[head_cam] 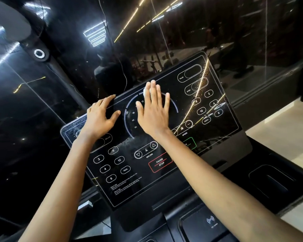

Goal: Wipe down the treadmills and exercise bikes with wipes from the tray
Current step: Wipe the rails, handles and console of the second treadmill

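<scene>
Right hand (153,116) flat, grip apart, fingers straight, pressing small white wipe (145,91) onto upper centre of glossy black treadmill console panel (129,173). Left hand (100,119) rests at panel's upper left edge, grip apart, fingers relaxed, holding nothing.

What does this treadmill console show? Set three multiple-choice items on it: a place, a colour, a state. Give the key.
1. Where is the wipe? A under the right hand, on the dial; B on the floor; C in a tray.
2. What colour outlines the PAUSE STOP button? A red; B blue; C yellow.
3. How is the right hand? A clenched in a fist; B flat, fingers straight; C pinching a bottle.
Key: 1 A, white wipe peeks out beside its fingers; 2 A, a red border shows; 3 B, its fingers lie straight on the console.
</scene>
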A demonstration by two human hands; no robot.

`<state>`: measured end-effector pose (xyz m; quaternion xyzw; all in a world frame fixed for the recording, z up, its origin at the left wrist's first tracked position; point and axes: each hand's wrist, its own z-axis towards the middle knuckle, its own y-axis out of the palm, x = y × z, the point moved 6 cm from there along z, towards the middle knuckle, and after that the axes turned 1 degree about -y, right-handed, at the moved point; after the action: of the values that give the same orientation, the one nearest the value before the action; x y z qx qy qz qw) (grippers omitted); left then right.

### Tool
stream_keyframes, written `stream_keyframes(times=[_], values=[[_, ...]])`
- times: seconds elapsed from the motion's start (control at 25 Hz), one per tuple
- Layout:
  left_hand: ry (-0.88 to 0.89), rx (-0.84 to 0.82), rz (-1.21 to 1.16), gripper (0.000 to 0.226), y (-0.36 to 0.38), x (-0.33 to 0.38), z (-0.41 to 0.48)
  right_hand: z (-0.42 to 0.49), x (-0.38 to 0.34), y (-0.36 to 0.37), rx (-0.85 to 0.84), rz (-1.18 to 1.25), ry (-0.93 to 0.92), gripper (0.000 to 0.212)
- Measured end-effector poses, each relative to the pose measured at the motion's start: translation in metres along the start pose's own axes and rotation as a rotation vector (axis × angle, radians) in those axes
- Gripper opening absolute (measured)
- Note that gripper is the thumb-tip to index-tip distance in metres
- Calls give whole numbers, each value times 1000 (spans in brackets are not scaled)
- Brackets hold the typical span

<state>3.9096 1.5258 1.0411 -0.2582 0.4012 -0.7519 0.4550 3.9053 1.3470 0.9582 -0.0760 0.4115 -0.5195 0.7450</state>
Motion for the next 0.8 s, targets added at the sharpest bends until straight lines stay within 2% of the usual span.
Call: stream_keyframes(times=[0.08,0.2,0.4,0.52,0.68,0.8], values=[[20,-7,21,61,2,3,1,-23,6,3,-8,6,4,72],[65,-21,50,68,9,19,8,-75,19,14,-67,-64,-98,72],[77,-29,37,76,27,44,25,-111,86,9,-64,-105,124,73],[86,-14,33,76,34,55,31,-150,100,16,-132,-131,68,74],[98,23,27,76,40,66,34,-194,139,21,-169,-146,249,76],[106,60,10,73,40,66,33,-227,138,31,-249,-176,218,82]])
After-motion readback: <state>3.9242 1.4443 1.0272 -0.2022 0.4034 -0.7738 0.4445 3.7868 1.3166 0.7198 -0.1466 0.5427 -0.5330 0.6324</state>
